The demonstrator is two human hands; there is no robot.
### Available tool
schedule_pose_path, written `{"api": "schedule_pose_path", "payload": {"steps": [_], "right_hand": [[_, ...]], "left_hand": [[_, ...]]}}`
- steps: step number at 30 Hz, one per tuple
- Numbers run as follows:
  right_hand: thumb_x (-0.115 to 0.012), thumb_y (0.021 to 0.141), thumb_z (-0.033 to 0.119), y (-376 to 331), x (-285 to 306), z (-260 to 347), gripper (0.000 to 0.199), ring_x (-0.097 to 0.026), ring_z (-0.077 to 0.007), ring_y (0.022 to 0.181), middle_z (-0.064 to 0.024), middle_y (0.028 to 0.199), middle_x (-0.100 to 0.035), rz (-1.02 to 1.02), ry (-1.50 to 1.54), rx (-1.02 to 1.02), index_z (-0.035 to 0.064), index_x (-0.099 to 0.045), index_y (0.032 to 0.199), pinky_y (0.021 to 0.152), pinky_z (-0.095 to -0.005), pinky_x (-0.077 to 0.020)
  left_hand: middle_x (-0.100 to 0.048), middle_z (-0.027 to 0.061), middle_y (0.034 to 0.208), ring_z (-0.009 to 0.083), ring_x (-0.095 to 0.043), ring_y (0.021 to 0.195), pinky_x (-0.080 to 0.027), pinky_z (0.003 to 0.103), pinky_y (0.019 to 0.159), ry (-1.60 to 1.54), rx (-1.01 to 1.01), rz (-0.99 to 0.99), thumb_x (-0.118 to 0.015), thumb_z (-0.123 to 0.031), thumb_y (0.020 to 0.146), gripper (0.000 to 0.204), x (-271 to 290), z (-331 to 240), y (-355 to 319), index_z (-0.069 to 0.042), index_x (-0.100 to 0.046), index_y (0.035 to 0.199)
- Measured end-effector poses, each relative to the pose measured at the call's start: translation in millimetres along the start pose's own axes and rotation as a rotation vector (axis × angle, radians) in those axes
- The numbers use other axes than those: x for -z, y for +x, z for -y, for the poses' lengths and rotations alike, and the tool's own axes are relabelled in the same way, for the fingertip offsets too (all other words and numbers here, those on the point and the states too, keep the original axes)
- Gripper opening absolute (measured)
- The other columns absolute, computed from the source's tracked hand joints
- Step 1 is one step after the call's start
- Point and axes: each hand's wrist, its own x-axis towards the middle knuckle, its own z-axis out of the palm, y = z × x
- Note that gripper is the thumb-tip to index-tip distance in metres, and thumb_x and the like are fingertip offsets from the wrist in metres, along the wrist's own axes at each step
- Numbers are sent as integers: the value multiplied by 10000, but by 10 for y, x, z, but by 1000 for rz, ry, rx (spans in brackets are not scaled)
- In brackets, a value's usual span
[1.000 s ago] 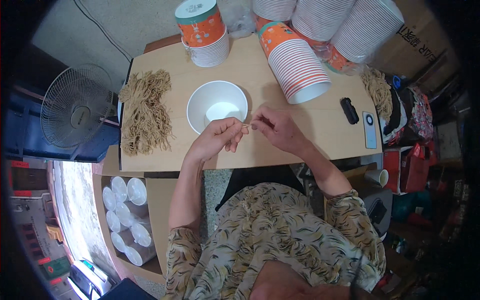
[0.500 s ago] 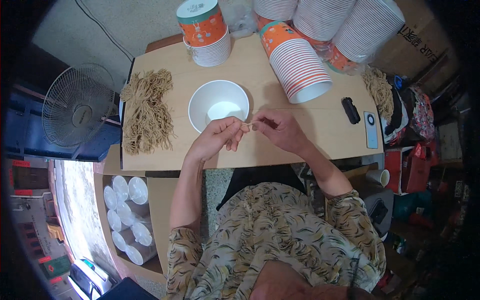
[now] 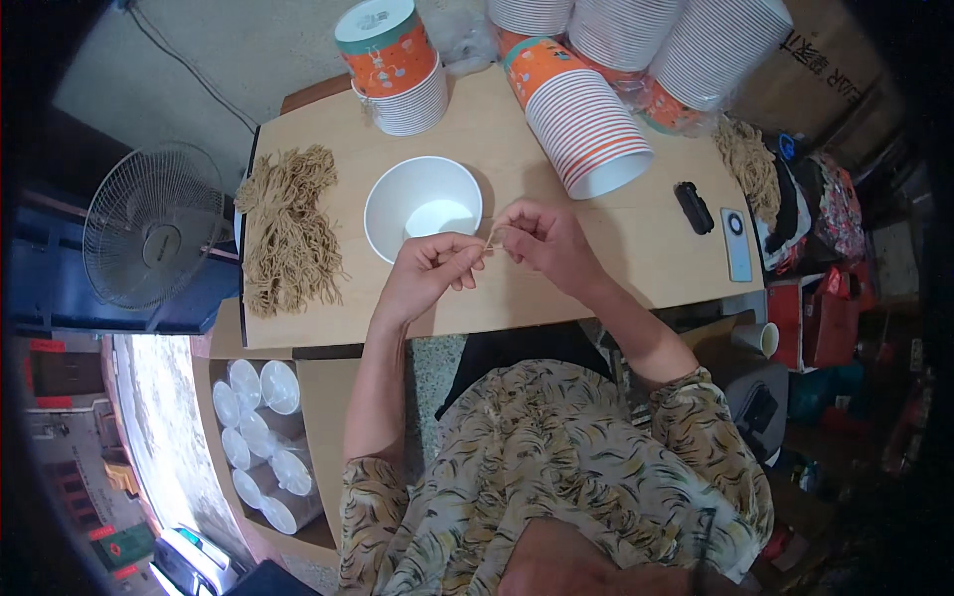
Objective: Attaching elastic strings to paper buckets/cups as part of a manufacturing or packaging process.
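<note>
Close together over the table's near half, both my hands pinch a short piece of thin tan cord (image 3: 488, 242). One end is between the thumb and fingers of my left hand (image 3: 429, 275). My right hand (image 3: 550, 245) has its fingers curled at the other end, and they partly hide the cord. Just beyond my left hand stands a white paper bucket (image 3: 386, 206), its mouth up and nothing seen inside. To the left lies a heap of similar tan cords (image 3: 290, 228), tangled and crinkled.
On the table (image 3: 576, 283) are an upright bucket stack (image 3: 409, 104), a tipped orange-and-white stack (image 3: 586, 124), a black object (image 3: 694, 208) and a phone (image 3: 736, 245). More wrapped stacks (image 3: 711, 60) stand behind. A fan (image 3: 154, 228) and a carton (image 3: 328, 437) of clear-wrapped lids or cups flank the left.
My right hand has risen slightly, its fingers curling more around the cord end. My left hand keeps its pinch. The whole view has shifted a little.
</note>
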Motion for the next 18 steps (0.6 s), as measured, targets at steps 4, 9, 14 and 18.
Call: {"api": "schedule_pose_path", "payload": {"steps": [4,9,14,18], "right_hand": [[-649,957,118,23,-39,-30,89,-476,-14,551,15,715,-589,5,174,-159,32,-651,980,463,-186,-334],[-664,935,132,28,-86,-105,122,-402,-13,468,-1,695,-587,-31,475,-315,12,-656,956,403,-190,-271],[-667,930,138,35,-144,-278,132,-378,-18,454,8,675,-559,-65,529,-354,12,-664,969,399,-197,-263],[-674,923,137,33,-217,-292,134,-378,-22,457,14,659,-538,-76,531,-370,11,-666,967,399,-201,-262]], "left_hand": [[-702,17,891,79,-652,733,-508,220,675,-8,-69,6,-636,-161,1004,182,1,38,-13,-9,-695,1085],[-703,21,898,91,-673,777,-516,227,691,-10,-117,-63,-644,-137,996,161,-51,89,-45,-20,-686,1099],[-715,42,951,98,-689,861,-530,216,721,68,-268,-164,-672,-60,963,150,-109,158,-71,7,-681,1097],[-715,47,964,83,-680,881,-540,205,742,-72,-258,-273,-684,-6,940,154,-230,176,-132,25,-677,1091]]}}
